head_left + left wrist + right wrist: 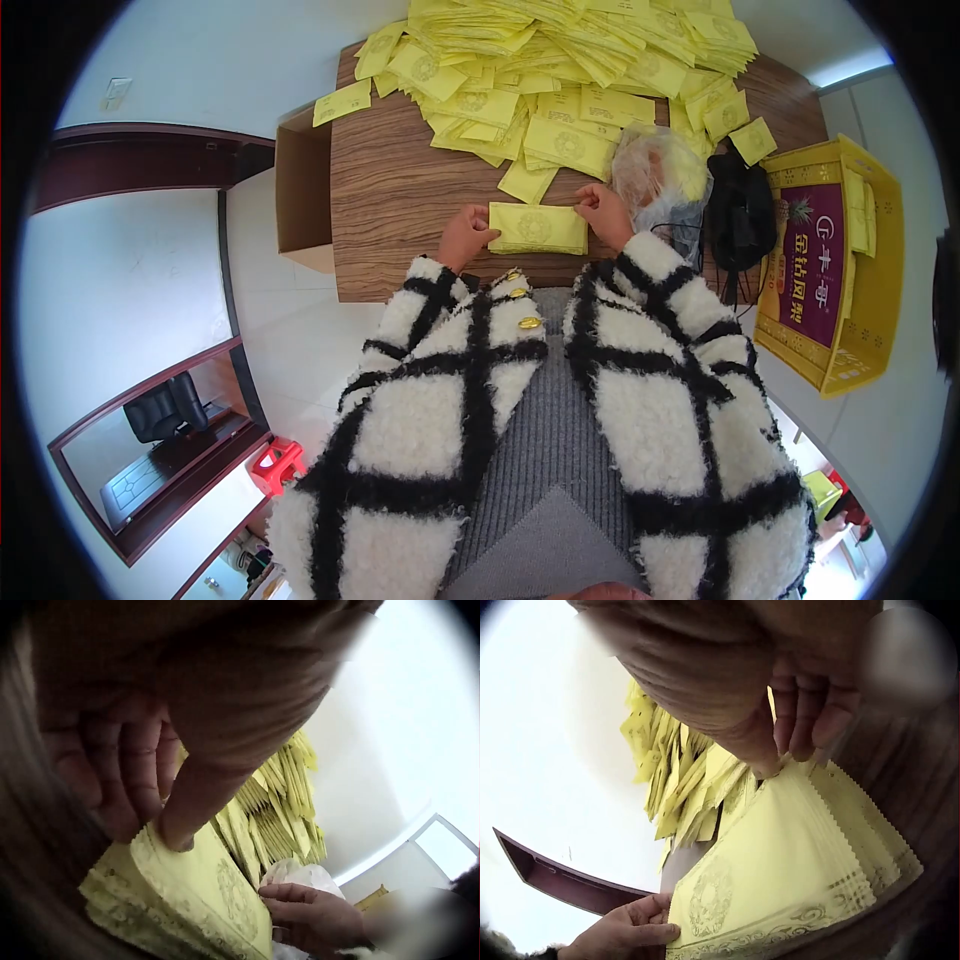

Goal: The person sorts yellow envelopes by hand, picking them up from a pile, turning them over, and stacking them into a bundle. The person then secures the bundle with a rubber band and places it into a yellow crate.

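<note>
A small stack of yellow paper sheets [537,228] with a round printed emblem lies on the wooden table [400,200] near its front edge. My left hand [466,235] holds the stack's left end, thumb on top [176,817] and fingers curled at the edge. My right hand [603,208] pinches the stack's right end [780,750]. The stack [187,900] shows scalloped edges in both wrist views, and so does its printed top sheet [780,877]. Black-and-white fuzzy sleeves [690,400] cover both arms.
A large loose heap of the same yellow sheets [560,70] covers the table's far half. A clear plastic bag [655,175] and a black bag [740,215] sit at the right. A yellow cardboard box [830,270] stands right of the table.
</note>
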